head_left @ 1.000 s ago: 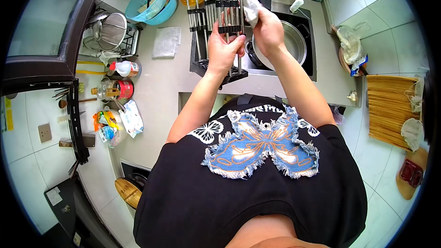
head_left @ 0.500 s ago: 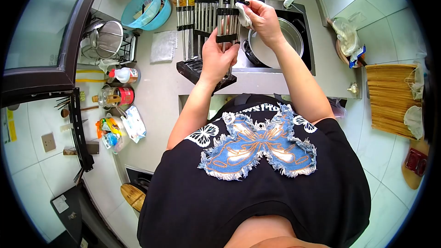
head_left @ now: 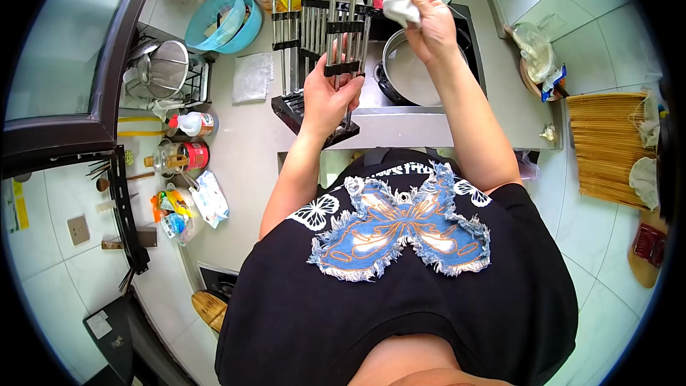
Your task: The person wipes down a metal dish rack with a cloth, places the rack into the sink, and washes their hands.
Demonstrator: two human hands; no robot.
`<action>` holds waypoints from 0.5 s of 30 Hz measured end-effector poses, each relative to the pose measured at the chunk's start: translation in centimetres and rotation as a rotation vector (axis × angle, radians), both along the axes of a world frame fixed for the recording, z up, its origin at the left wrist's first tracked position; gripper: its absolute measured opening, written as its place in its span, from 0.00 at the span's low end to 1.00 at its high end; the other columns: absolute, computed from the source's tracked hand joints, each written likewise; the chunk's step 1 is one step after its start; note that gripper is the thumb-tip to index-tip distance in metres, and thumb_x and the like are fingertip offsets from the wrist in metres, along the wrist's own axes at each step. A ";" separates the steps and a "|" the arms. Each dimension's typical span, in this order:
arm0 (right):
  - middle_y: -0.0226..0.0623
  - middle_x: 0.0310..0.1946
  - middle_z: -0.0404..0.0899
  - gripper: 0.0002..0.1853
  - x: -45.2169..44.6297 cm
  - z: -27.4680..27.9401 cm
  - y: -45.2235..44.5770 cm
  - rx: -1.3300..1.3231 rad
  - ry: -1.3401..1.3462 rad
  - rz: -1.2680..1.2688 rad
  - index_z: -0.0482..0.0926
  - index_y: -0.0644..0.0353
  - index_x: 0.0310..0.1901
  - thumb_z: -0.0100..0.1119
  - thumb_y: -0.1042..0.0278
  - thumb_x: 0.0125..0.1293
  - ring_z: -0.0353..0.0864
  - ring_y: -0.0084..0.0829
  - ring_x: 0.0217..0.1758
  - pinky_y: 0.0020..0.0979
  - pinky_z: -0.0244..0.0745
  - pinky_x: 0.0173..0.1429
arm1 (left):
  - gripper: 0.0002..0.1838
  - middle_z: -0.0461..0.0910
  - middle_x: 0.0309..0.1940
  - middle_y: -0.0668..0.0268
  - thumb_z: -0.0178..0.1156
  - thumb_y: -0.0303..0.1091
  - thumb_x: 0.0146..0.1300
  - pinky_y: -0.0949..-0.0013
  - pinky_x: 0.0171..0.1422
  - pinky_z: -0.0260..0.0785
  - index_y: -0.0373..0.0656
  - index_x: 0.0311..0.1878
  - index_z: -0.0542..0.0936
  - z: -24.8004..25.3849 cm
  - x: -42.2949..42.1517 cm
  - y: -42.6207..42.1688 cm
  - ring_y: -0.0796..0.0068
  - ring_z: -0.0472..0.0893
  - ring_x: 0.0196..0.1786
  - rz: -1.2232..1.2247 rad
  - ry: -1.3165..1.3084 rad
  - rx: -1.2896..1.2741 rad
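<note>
The metal rack [head_left: 344, 27] is left of the pot [head_left: 418, 80], long axis running alongside it; left hand [head_left: 330, 96], nearer, is closed around the rack; right hand [head_left: 434, 27], above the pot, clutches cloth [head_left: 401, 4].

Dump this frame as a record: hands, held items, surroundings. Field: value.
left_hand: left hand, grip closed around bars of the metal rack
right_hand: right hand, grip closed on the white cloth
rack: metal bars, black bands, dark base; top cut off by frame
white_cloth: bunched, right of the rack
near_right_hand: metal pot, partly hidden by the forearm
counter_left: blue basins, grey cloth lying flat, red-capped bottle, red-labelled jar
</note>
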State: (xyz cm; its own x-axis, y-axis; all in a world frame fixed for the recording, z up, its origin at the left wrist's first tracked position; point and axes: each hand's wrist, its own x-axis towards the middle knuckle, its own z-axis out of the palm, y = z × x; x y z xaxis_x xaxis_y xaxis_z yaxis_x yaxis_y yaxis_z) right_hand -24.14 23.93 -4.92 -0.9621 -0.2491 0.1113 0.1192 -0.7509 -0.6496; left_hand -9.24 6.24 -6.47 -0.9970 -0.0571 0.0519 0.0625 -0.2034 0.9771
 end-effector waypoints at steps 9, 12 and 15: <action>0.25 0.40 0.84 0.16 0.8 2.7 0.2 0.644 0.078 0.300 0.85 0.60 0.47 0.74 0.61 0.64 0.80 0.16 0.42 0.24 0.74 0.46 | 0.34 0.77 0.32 0.69 0.61 0.13 0.63 0.76 0.22 0.63 0.38 0.72 0.65 -0.1 0.1 -0.1 0.84 0.72 0.22 -0.046 -0.007 -0.076; 0.25 0.36 0.85 0.14 0.1 3.0 1.0 0.707 0.200 0.280 0.86 0.61 0.45 0.74 0.62 0.64 0.78 0.15 0.36 0.23 0.73 0.43 | 0.33 0.77 0.31 0.70 0.61 0.13 0.63 0.76 0.22 0.63 0.38 0.72 0.67 0.4 0.4 -0.8 0.84 0.72 0.22 -0.081 -0.041 -0.118; 0.25 0.34 0.84 0.13 -0.9 2.8 1.9 0.812 0.393 0.299 0.86 0.63 0.44 0.74 0.63 0.64 0.77 0.14 0.35 0.22 0.73 0.42 | 0.37 0.77 0.37 0.68 0.61 0.11 0.62 0.75 0.23 0.64 0.38 0.75 0.64 1.4 0.6 -1.5 0.82 0.74 0.24 -0.167 -0.098 -0.084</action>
State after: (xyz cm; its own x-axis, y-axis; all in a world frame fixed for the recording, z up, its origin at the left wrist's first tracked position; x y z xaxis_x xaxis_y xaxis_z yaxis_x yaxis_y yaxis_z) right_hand -25.01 25.82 -2.11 -0.7765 -0.6225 0.0975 -0.1044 -0.0255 -0.9942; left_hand -8.62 4.70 -5.07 -0.9928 0.1099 -0.0485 -0.0617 -0.1206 0.9908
